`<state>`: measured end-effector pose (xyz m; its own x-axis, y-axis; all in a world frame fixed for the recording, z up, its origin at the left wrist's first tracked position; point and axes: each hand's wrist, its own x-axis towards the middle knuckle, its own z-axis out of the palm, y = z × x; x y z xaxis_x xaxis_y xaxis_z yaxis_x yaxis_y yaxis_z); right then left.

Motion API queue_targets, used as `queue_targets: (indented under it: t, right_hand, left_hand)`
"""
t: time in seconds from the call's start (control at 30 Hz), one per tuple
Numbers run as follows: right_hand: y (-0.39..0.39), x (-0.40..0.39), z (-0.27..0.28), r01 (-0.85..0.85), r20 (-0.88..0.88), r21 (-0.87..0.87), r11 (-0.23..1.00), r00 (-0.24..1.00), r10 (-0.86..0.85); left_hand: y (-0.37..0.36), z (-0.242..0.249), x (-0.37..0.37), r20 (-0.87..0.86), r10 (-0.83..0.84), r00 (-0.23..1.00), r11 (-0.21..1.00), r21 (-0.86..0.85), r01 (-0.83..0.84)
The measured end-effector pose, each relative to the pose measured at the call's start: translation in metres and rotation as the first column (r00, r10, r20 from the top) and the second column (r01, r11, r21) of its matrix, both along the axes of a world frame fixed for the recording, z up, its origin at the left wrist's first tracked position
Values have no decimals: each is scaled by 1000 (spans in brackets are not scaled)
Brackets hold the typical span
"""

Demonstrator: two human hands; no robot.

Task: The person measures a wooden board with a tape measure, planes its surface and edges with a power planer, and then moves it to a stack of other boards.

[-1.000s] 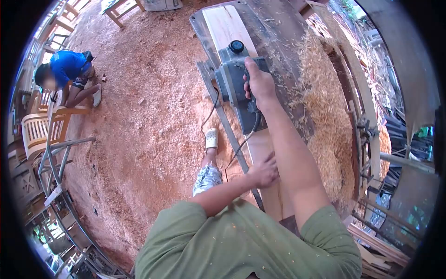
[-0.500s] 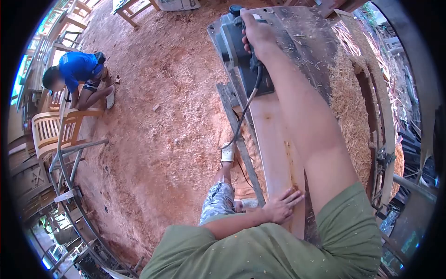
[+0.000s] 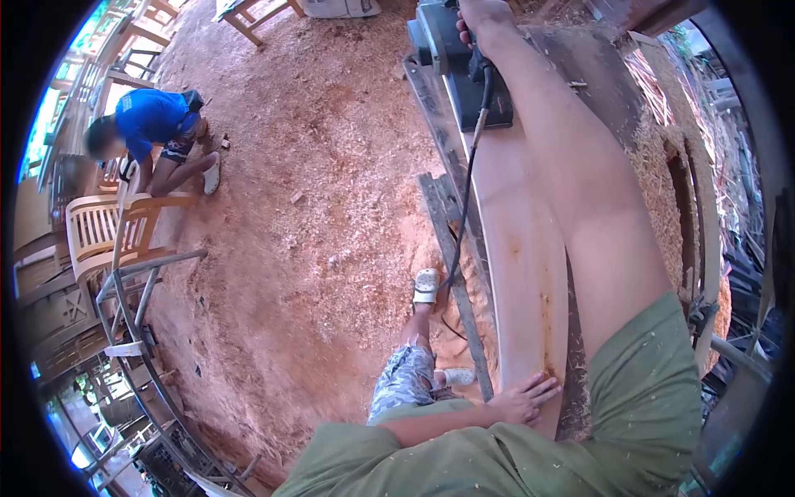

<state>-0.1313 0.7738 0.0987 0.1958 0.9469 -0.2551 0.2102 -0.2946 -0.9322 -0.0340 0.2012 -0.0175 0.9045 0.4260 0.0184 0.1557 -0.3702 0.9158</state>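
My right hand [image 3: 487,23] is wrapped round the handle of a dark electric planer [image 3: 479,87], partly cut off by the top of the view. The planer sits on a long pale wooden board [image 3: 517,219] with brown streaks. At the near end of this board, my left hand [image 3: 524,401] lies flat with its fingers stretched across the wood. From the planer a power cord [image 3: 473,166] hangs down over the board's left side.
Shavings lie heaped [image 3: 662,190] right of the board on the workbench [image 3: 571,66]. A wooden rail [image 3: 454,269] stands by my leg. At left, a person in a blue shirt [image 3: 153,124] bends over a wooden chair [image 3: 99,236]. Wood shavings cover the ground [image 3: 315,248].
My right hand and the planer have moved farther up the board, away from my left hand. The left hand stays at the near end. The whole view has shifted a little.
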Motion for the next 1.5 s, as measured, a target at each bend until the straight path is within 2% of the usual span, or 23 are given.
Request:
queue_targets:
  t: [0.03, 0.07, 0.1, 0.17, 0.3, 0.37, 0.43, 0.5, 0.57, 0.6, 0.63, 0.67, 0.7, 0.73, 0.77, 0.83, 0.9, 0.97, 1.0, 1.07, 1.17, 1.23, 1.5]
  right_hand:
    - [11, -2, -2, -7, 4, 0, 1000, 1000, 7]
    - [17, -1, -6, -56, 44, 32, 998, 998, 55]
    - [23, -1, -17, -56, 51, 28, 998, 997, 55]
    - [25, 9, -41, -143, 88, 205, 968, 988, 127]
    - [-77, 44, -18, -163, 129, 180, 970, 981, 141]
    - [-146, 64, -13, -135, -35, 189, 973, 989, 144]
    - [-228, 84, 3, -96, -61, 171, 981, 992, 108]
    - [-310, 108, 13, -85, -77, 146, 986, 992, 97]
    - [-390, 132, 21, -32, -101, 69, 997, 994, 39]
    - [-428, 143, 30, -33, -65, 48, 998, 997, 37]
    - [-465, 154, 24, -22, -79, 124, 992, 996, 32]
    - [-501, 170, 22, -26, -123, 43, 999, 992, 32]
    - [-541, 185, 21, -30, -169, -43, 999, 985, 22]
    - [-580, 200, 23, 5, -177, -54, 999, 984, -14]
    - [-618, 215, 25, 28, -228, -152, 988, 972, -62]
    - [-690, 243, 26, 77, -273, -263, 962, 950, -151]
    - [-761, 270, 30, 80, -202, -298, 951, 969, -145]
    - [-818, 291, 40, 129, -139, -339, 932, 973, -185]
    - [-846, 298, 45, 156, -89, -352, 923, 976, -199]
    - [-888, 323, 49, 147, -84, -396, 907, 977, -195]
    - [-934, 355, 47, 124, -116, -429, 895, 975, -191]
    - [-955, 369, 42, 127, -103, -468, 874, 975, -198]
    - [-944, 382, 30, 57, -128, -522, 851, 981, -144]
  left_hand:
    - [3, -1, -2, 13, -29, 999, 999, -27, 29]
    - [-18, -20, 8, 132, 138, 982, 983, 100, -151]
    - [-15, -21, 8, 138, 138, 981, 984, 95, -152]
    - [-5, -10, 6, -22, -21, 1000, 998, 51, 22]
    - [4, -1, -1, 17, -14, 1000, 999, 50, 13]
    - [12, -2, -8, 89, -43, 995, 996, -80, 50]
    - [42, 12, -34, -116, -149, 982, 832, -551, 61]
    - [78, 49, -92, -153, -296, 943, 725, -678, 118]
    - [97, 71, -146, -302, -411, 860, 828, -519, 213]
    - [99, 67, -175, -235, -414, 879, 745, -643, 179]
    - [95, 69, -203, -185, -237, 954, 609, -793, -3]
    - [103, 94, -222, -311, -119, 943, 577, -794, -189]
    - [106, 94, -238, -569, 16, 822, 673, -602, -430]
    - [101, 109, -242, -610, 310, 730, 646, -428, -632]
    - [94, 109, -243, -599, 624, 501, 458, -239, -856]
    - [94, 37, -263, -192, 943, 273, 218, -267, -939]
    - [95, 21, -228, -94, 969, 230, 200, -256, -946]
    - [104, 29, -177, -186, 887, 424, 419, -65, -906]
    - [121, -2, -157, -50, 859, 509, 507, -53, -860]
    - [151, 5, -112, -226, 775, 591, 632, 235, -738]
    - [197, -21, -66, -285, 738, 612, 660, 497, -564]
    - [213, -22, -50, -525, 583, 620, 800, 239, -550]
    - [208, -9, -54, -630, 513, 583, 852, 291, -435]
